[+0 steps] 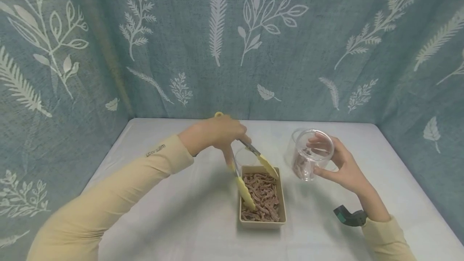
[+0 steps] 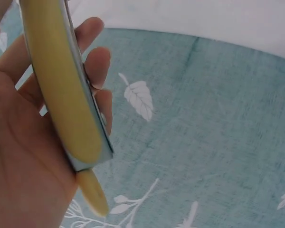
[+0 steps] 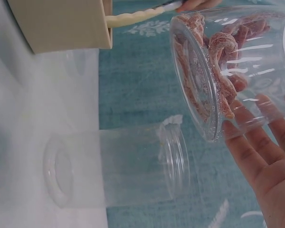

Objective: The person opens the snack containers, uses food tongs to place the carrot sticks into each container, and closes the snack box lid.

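Note:
My left hand (image 1: 219,132) grips yellow-handled tongs (image 2: 61,85), its palm and fingers round the handles. The spread tongs point down at a tan rectangular box (image 1: 262,225) filled with brown dried meat strips (image 1: 266,196). One yellow tip lies over the strips, the other close to the box's right rim. Right of the box, my right hand (image 1: 342,166) holds a clear plastic jar (image 3: 256,52), tilted, with fingers and thumb round its wall. Several meat strips (image 3: 223,61) lie inside near its base.
A second clear jar (image 3: 133,166) stands on the table behind the held one. Behind the box is a clear round object (image 1: 243,157). The white-covered table (image 1: 174,212) meets a blue-green leaf-patterned curtain (image 1: 232,83) at the back and sides.

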Action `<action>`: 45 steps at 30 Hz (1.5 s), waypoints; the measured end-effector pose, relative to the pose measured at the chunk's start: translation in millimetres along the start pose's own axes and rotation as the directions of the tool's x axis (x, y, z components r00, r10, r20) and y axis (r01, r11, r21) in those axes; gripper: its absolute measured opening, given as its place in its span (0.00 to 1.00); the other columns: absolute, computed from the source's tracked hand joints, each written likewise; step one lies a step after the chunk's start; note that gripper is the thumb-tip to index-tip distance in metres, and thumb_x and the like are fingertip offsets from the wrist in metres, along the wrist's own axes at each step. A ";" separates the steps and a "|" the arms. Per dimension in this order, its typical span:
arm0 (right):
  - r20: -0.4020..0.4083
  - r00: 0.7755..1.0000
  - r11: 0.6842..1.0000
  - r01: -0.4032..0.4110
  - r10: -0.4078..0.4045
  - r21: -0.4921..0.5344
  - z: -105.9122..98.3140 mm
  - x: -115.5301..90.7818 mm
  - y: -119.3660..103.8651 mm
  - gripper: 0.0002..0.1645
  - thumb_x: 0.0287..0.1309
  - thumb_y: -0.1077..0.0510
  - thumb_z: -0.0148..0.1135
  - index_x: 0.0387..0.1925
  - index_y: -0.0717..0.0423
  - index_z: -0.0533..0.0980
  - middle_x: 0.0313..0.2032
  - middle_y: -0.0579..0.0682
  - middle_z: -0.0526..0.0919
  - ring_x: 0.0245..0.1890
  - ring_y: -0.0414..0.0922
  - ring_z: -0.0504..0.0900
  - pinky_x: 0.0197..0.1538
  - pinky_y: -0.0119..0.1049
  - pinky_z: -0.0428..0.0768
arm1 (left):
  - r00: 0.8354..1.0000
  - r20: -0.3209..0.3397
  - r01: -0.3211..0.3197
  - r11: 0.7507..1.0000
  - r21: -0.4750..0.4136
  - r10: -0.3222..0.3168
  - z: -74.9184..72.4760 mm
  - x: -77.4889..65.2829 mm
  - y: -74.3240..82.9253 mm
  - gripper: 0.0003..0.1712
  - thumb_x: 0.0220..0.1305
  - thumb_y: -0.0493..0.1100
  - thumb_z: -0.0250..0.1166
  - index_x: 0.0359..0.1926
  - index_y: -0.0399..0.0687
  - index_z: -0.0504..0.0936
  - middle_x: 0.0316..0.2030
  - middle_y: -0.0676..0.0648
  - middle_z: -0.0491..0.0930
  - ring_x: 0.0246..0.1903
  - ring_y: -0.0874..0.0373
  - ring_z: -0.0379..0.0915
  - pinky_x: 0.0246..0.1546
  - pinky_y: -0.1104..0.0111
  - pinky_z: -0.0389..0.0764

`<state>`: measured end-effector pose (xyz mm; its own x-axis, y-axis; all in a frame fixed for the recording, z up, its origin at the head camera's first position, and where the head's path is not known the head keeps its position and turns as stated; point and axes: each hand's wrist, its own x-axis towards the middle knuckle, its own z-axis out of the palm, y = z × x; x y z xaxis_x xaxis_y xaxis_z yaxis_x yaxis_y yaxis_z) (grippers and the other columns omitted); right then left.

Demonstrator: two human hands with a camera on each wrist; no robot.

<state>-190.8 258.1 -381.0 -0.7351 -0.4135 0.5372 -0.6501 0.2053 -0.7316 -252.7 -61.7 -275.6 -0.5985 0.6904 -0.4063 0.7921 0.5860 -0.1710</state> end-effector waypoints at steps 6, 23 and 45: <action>0.001 1.000 1.000 -0.001 0.001 -0.007 1.0 -0.4 1.1 0.52 0.34 0.81 0.66 0.65 0.67 0.56 0.56 0.55 0.72 0.59 0.40 0.70 0.58 0.28 0.68 | 0.999 -0.031 -0.014 0.993 0.115 0.018 -7.9 7.1 8.8 0.42 0.39 0.60 0.74 0.60 0.66 0.72 0.51 0.51 0.75 0.52 0.52 0.69 0.57 0.53 0.63; -0.005 0.999 0.997 -0.044 0.044 -0.059 2.4 -1.9 -1.4 0.52 0.35 0.79 0.68 0.65 0.64 0.57 0.56 0.52 0.73 0.58 0.39 0.70 0.57 0.28 0.67 | 0.998 0.056 -0.038 0.991 0.125 0.031 -5.9 28.2 18.4 0.41 0.39 0.61 0.74 0.59 0.69 0.73 0.50 0.57 0.76 0.47 0.58 0.69 0.55 0.61 0.61; -0.014 0.998 0.993 -0.070 0.069 -0.093 -0.2 0.3 -1.3 0.52 0.35 0.78 0.69 0.65 0.62 0.58 0.55 0.47 0.74 0.57 0.37 0.70 0.56 0.28 0.68 | 0.986 -0.100 -0.131 0.991 0.040 0.134 22.3 28.4 -3.4 0.36 0.43 0.57 0.71 0.58 0.65 0.74 0.41 0.54 0.79 0.37 0.58 0.66 0.49 0.61 0.61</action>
<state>-190.2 257.8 -379.8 -0.7808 -0.3860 0.4912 -0.6121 0.3151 -0.7253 -269.7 -53.5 -306.6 -0.4959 0.8016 -0.3340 0.8676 0.4733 -0.1524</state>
